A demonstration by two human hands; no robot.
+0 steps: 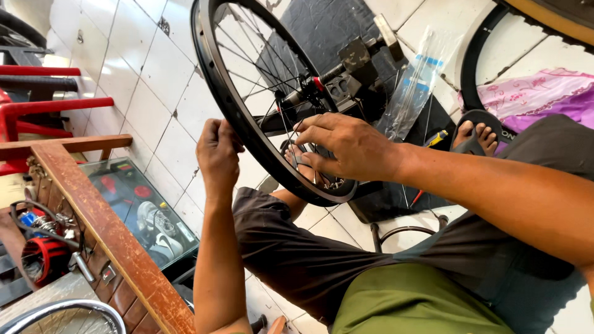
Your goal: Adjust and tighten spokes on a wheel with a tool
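You sat with a black bicycle wheel (pixel 218 93) standing upright in front of you, its hub (pixel 309 89) mounted on a dark truing stand (pixel 359 62) that rested on a black mat (pixel 322 25) on the white tiled floor (pixel 148 105). Your left hand (pixel 218 151) was curled shut around the outer edge of the rim on its near side, fingers pinched together against it; whether they held a small tool there could not be told. Your right hand (pixel 343 148) reached through to the lower part of the wheel, fingers spread and bent, their tips pressing on the thin spokes (pixel 260 62) just above the bottom of the rim. Your bare foot (pixel 475 133) in a dark sandal lay beyond the stand, close to a clear plastic packet (pixel 416 80) with blue stripes. A second wheel (pixel 479 55) leaned at the far right over a pink patterned cloth (pixel 544 93). To your left stood a wooden-framed glass case (pixel 133 210) with small parts inside, and red plastic chairs (pixel 37 105) beyond it.
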